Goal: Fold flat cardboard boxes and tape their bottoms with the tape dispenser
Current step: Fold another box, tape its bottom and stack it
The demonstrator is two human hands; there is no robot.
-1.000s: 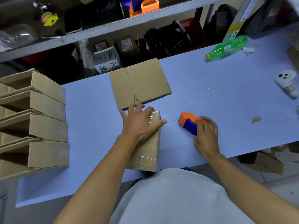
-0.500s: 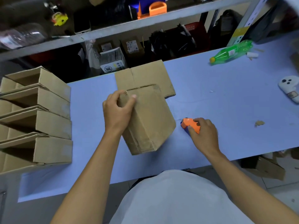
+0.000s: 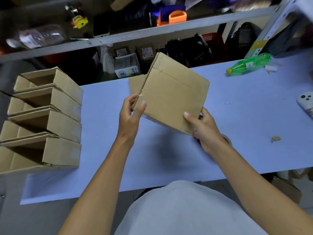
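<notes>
A brown cardboard box (image 3: 171, 97) is lifted off the blue table (image 3: 105, 150), tilted, with a broad side facing me. My left hand (image 3: 131, 116) grips its lower left corner, thumb on the face. My right hand (image 3: 203, 129) grips its lower right corner, thumb on the face as well. The tape dispenser is almost fully hidden under my right hand; only a sliver of its tape roll (image 3: 227, 139) shows on the table. A flat cardboard blank (image 3: 135, 83) lies on the table behind the held box, mostly covered by it.
Several folded open boxes (image 3: 49, 119) are stacked in a row at the table's left. A green bottle (image 3: 249, 65) lies at the back right. A white device (image 3: 306, 102) sits at the right edge. A cardboard scrap (image 3: 276, 138) lies right of my hands. Shelving stands behind the table.
My left hand lifted the taped box off the table and turned it. My right hand let go of the tape dispenser and took hold of the box's lower right corner.
</notes>
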